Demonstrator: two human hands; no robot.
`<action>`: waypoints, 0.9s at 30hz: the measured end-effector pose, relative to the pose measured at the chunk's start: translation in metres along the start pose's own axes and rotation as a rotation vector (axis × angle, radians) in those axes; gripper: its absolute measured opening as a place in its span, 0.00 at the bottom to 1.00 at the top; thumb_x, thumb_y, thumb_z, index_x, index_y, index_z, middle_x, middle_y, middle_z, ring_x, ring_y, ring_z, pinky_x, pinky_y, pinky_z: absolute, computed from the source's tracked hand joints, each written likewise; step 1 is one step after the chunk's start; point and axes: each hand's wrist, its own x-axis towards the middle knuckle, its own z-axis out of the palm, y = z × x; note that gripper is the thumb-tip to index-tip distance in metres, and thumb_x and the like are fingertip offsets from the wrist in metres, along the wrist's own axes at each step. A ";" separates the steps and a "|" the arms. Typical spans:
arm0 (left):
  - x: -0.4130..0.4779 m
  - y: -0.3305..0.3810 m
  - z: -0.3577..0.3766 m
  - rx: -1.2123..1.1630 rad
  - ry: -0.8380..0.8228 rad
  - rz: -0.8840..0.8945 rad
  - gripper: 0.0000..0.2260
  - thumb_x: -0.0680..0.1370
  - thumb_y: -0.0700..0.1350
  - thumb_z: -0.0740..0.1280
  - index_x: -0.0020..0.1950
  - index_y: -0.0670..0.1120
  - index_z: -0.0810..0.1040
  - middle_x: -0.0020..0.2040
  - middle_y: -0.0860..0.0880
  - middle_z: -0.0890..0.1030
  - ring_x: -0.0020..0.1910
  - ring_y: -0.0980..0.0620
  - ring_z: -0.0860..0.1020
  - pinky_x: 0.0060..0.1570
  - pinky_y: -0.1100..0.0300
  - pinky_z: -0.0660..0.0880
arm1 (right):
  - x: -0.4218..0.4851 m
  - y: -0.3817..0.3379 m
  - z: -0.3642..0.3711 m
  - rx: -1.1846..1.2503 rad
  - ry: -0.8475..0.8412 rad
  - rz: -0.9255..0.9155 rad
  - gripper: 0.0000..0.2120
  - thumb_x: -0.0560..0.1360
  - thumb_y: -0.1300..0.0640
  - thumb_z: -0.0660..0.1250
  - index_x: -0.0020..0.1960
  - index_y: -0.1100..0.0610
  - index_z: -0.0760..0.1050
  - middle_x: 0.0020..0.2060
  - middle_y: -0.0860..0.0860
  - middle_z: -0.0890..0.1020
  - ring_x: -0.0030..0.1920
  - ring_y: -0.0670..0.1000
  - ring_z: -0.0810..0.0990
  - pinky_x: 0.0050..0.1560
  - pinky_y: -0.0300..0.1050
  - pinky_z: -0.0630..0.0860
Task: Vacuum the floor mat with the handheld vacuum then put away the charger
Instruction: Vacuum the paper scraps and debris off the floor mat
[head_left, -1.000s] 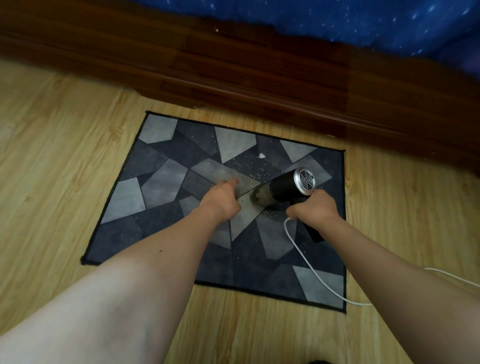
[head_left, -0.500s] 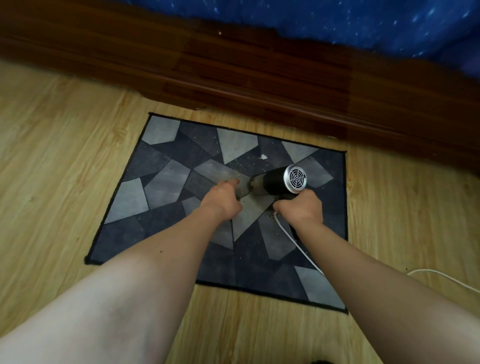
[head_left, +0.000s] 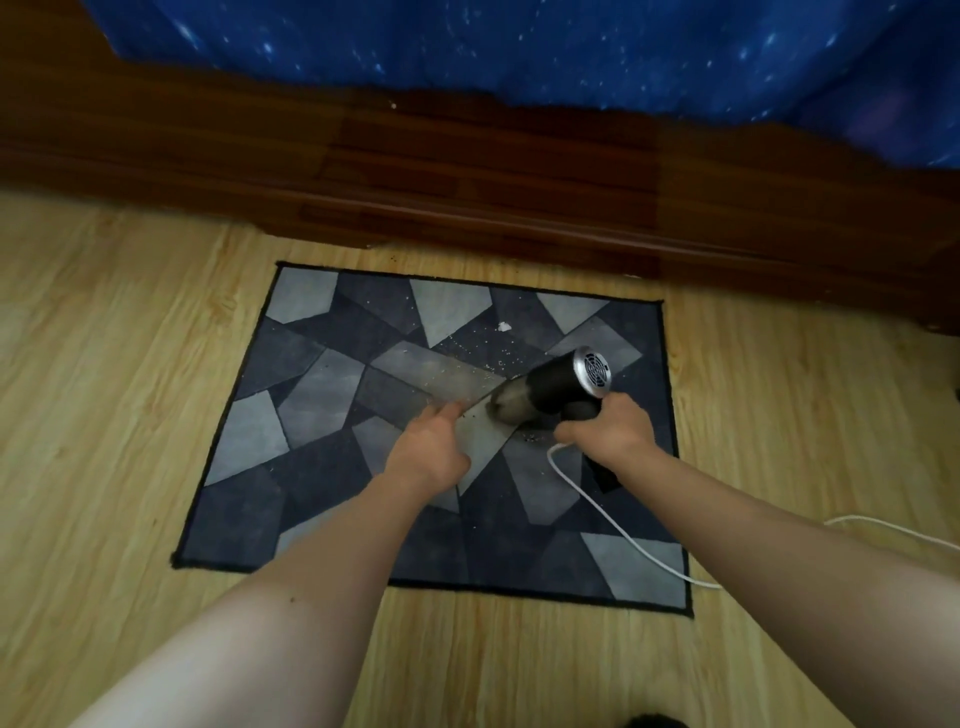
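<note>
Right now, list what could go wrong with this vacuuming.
The white cable trails across the floor mat from the right hand; it could snag or pull the handheld vacuum. The left hand rests on the mat right beside the nozzle and could be bumped. Crumbs lie on the mat beyond the nozzle and might be missed.

A pale wood-grain plank floor (head_left: 104, 364) runs up to a dark brown polished wooden panel (head_left: 467, 171), over which a blue star-speckled fabric (head_left: 519, 47) hangs
</note>
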 end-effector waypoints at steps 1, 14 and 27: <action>-0.001 -0.001 0.001 0.000 0.019 -0.014 0.30 0.73 0.39 0.67 0.74 0.48 0.62 0.67 0.42 0.68 0.65 0.42 0.69 0.65 0.54 0.68 | -0.001 0.006 0.004 0.070 0.008 0.028 0.12 0.67 0.57 0.75 0.48 0.58 0.77 0.43 0.53 0.80 0.45 0.53 0.79 0.42 0.44 0.74; 0.005 0.011 0.014 0.035 0.068 0.008 0.33 0.74 0.41 0.67 0.76 0.47 0.57 0.71 0.43 0.64 0.68 0.41 0.65 0.67 0.50 0.65 | -0.010 0.026 0.015 0.232 0.126 0.080 0.18 0.64 0.55 0.75 0.52 0.57 0.78 0.45 0.53 0.82 0.47 0.55 0.82 0.47 0.47 0.79; 0.002 0.024 0.023 0.023 0.036 0.016 0.33 0.74 0.41 0.67 0.77 0.47 0.57 0.72 0.44 0.64 0.69 0.42 0.65 0.67 0.55 0.62 | -0.017 0.062 -0.013 0.095 0.127 0.098 0.08 0.64 0.61 0.74 0.39 0.53 0.76 0.32 0.52 0.83 0.34 0.54 0.85 0.44 0.55 0.83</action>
